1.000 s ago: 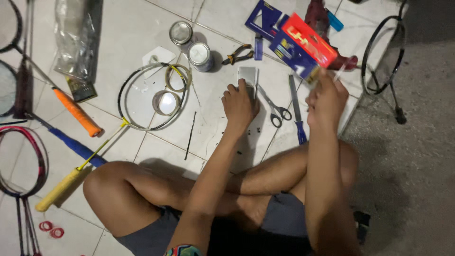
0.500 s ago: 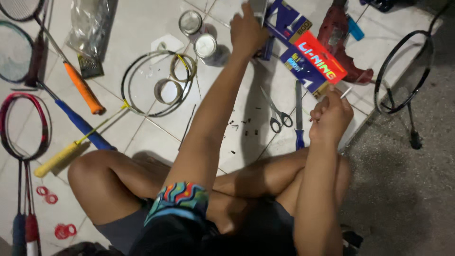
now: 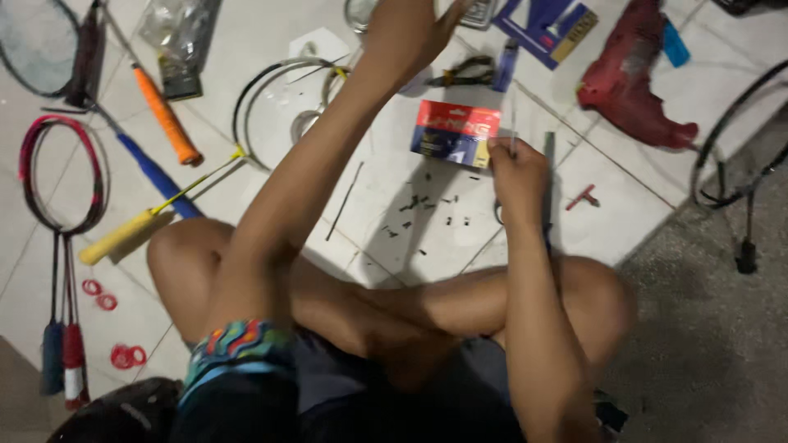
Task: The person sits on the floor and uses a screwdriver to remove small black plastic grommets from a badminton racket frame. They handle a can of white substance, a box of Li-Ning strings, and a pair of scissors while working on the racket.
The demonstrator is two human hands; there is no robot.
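My left hand [image 3: 408, 31] reaches far forward with fingers spread, above a white tub [image 3: 420, 80] and next to a metal tin [image 3: 359, 11] at the top edge; nothing shows in it. My right hand [image 3: 517, 174] is closed on the lower right corner of a flat red and blue packet [image 3: 454, 131], holding it just above the white tiles. A thin pale strand [image 3: 514, 123] sticks up from the same fingers. Small black bits [image 3: 427, 205] lie scattered on the tile below the packet. My crossed bare legs fill the foreground.
A red power drill [image 3: 636, 90] lies back right, pliers [image 3: 468, 72] and a blue pack [image 3: 546, 25] behind the packet. Rackets [image 3: 57, 172] with orange [image 3: 168, 123], blue and yellow [image 3: 127, 234] grips lie left, a bare frame [image 3: 279, 94] centre, another racket [image 3: 739, 139] right. Red rings [image 3: 103, 294] lie near left.
My left arm has stretched further forward, past the tub. The red and blue packet has come off the blue pack at the back and is now in my right hand, nearer me.
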